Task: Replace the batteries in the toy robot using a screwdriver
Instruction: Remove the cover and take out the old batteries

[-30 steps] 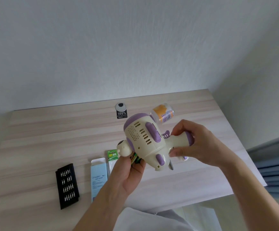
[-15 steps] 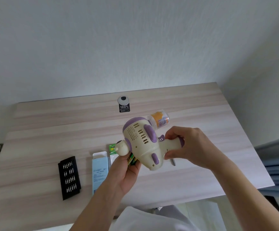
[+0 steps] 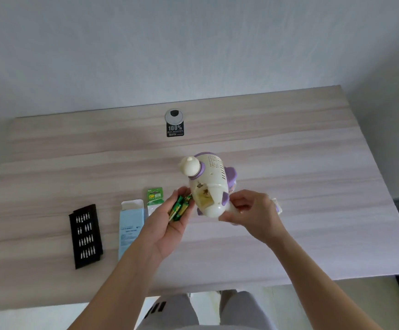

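Observation:
The cream and purple toy robot [image 3: 209, 177] is held above the wooden table [image 3: 300, 163], turned so its open battery compartment [image 3: 203, 197] faces me. My right hand [image 3: 253, 213] grips the toy by its lower end. My left hand [image 3: 169, 222] lies palm up just left of the compartment, its fingers curled round green and yellow batteries [image 3: 179, 208]. No screwdriver shows in this view.
A black tray of screwdriver bits [image 3: 85, 235] lies at the left. A light blue open box [image 3: 131, 225] and a green battery pack [image 3: 155, 198] lie beside my left hand. A grey cable grommet with a black sticker [image 3: 174, 122] sits at the back.
The toy has been rotated so the open battery compartment now faces up towards me. The batteries in my left hand have come into full view. The camera tilted down.

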`<state>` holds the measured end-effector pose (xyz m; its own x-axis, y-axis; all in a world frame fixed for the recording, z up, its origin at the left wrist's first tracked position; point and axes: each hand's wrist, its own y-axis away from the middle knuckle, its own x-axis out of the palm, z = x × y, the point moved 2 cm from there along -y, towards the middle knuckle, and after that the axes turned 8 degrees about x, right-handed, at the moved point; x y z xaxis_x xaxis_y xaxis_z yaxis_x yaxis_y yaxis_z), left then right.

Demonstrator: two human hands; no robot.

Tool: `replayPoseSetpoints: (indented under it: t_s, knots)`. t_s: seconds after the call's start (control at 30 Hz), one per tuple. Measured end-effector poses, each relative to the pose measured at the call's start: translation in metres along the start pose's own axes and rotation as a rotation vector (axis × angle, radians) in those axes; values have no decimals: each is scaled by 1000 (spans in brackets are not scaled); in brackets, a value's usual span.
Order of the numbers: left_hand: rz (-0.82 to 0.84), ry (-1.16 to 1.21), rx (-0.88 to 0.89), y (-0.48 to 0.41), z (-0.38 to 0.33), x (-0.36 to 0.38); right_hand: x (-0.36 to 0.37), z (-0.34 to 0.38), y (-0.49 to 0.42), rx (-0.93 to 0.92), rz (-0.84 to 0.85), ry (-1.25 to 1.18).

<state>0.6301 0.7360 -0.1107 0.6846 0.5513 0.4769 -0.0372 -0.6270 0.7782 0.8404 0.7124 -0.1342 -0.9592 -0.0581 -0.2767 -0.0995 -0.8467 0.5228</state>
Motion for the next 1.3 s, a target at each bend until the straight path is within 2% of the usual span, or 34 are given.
replayPoseSetpoints:
  t_s: [0.13, 0.4, 1.3]
  knots:
    - [-23, 77, 14, -6, 5, -9, 19, -29, -20, 60, -40, -183]
    - [-98, 72, 31, 2, 11, -35, 46, -50, -44, 8, -66, -295]
    - [-33, 0, -31, 25, 27, -22, 24, -80, -16, 4, -107, -186]
